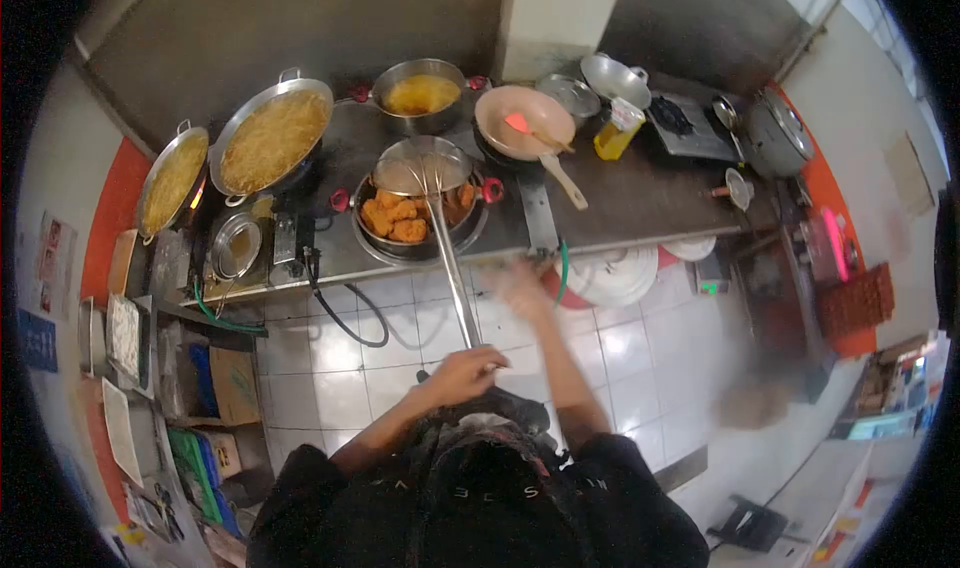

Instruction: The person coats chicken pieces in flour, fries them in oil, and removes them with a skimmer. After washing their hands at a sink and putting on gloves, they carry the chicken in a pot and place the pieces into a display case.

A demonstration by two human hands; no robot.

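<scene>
A long-handled wire skimmer (424, 166) lies over a pot (372, 238) of browned fried chicken pieces (396, 218), its bowl covering the pot's back part. My left hand (465, 373) is closed around the near end of the skimmer's metal handle. To the right of that handle, in front of the counter edge, is my right hand (518, 290). Motion smears its fingers, so whether it holds anything does not show.
Two large woks of bubbling oil (275, 140) stand at the left. Behind the chicken is a pot of yellow oil (422, 95). A pink frying pan (512, 110) points its handle over the counter. Hoses (360, 340) hang below the front edge.
</scene>
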